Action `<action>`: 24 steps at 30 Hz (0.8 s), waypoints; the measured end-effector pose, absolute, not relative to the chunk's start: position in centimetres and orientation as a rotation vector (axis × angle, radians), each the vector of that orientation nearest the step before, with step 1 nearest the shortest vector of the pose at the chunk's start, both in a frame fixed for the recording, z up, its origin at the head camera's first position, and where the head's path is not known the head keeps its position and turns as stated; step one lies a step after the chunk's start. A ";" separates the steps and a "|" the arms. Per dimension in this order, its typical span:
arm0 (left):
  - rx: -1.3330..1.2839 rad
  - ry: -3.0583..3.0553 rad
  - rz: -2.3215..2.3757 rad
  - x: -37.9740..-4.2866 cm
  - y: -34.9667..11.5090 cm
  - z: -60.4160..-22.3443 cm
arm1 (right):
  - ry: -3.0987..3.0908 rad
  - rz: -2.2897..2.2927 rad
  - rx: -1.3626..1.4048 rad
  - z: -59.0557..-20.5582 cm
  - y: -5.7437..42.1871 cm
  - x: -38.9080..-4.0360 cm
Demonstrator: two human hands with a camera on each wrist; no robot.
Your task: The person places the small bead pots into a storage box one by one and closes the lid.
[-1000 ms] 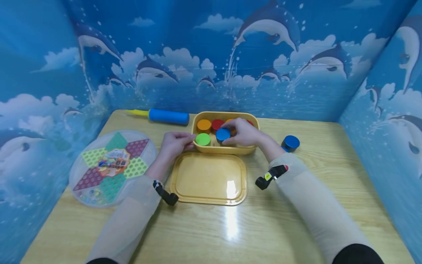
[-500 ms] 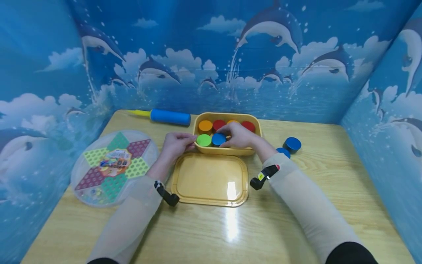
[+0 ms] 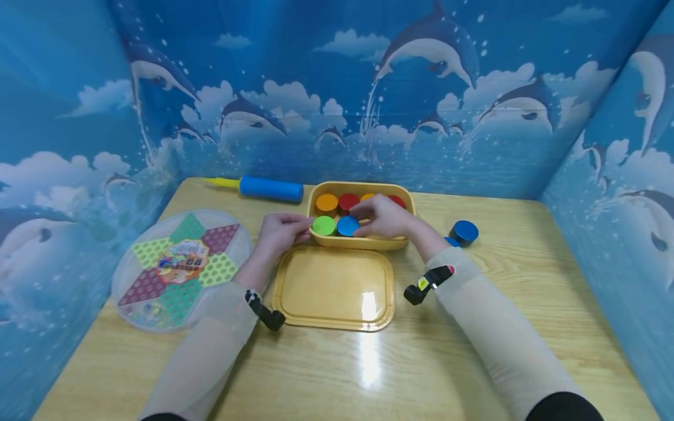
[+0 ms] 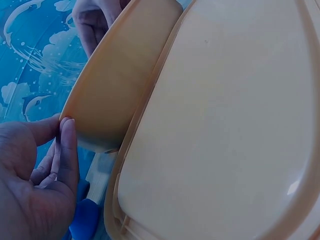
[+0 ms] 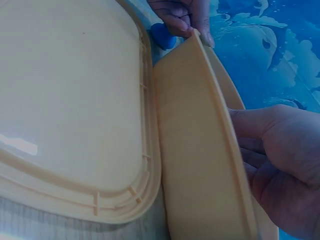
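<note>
The blue disc (image 3: 346,226) sits inside the yellow box (image 3: 363,242), at the near side, to the right of the green disc (image 3: 323,225) and just in front of the back row, where a red disc (image 3: 347,202) and an orange disc (image 3: 326,202) stand. The right hand (image 3: 387,217) has its grip narrowed to the disc's width, thumb at the near edge and fingers at the far one; reaching in from the right probably makes sense because the green disc crowds the other side. The left hand (image 3: 281,233) pinches the box's left end, grip closed down to the wall's thickness, as the left wrist view shows; that likely steadies the box against nudges. Lying flat on the desk (image 3: 421,362) just in front, the yellow lid (image 3: 334,286) seems placed to leave the box top free. Off to the right, near the right sleeve (image 3: 468,292), a loose blue disc (image 3: 464,231) and another, partly hidden (image 3: 453,241), appear handy for the right arm.
</note>
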State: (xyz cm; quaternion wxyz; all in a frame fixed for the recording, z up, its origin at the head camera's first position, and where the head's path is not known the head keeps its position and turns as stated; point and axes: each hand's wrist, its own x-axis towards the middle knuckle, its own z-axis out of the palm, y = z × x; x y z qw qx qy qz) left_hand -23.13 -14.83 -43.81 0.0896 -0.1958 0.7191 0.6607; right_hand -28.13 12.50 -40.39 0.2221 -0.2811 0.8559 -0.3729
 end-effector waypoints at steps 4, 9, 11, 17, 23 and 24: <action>-0.585 2.134 1.970 -23.0 -14.7 -43.7 | 2.371 -1.084 -0.795 -39.7 13.9 -27.6; -0.598 2.138 1.949 -23.0 -14.7 -43.4 | 2.347 -1.180 -0.796 -38.2 15.9 -26.6; -0.608 2.138 1.943 -23.0 -14.7 -43.4 | 2.351 -1.205 -0.781 -37.6 16.7 -26.1; -0.590 2.144 1.941 -23.0 -14.8 -43.4 | 2.453 -1.224 -0.728 -36.4 19.5 -23.9; -0.587 2.157 1.925 -23.0 -14.7 -43.5 | 2.549 -1.245 -0.639 -36.6 22.8 -21.8; -0.591 2.154 1.928 -23.0 -14.7 -43.6 | 2.572 -1.242 -0.626 -36.7 23.3 -21.5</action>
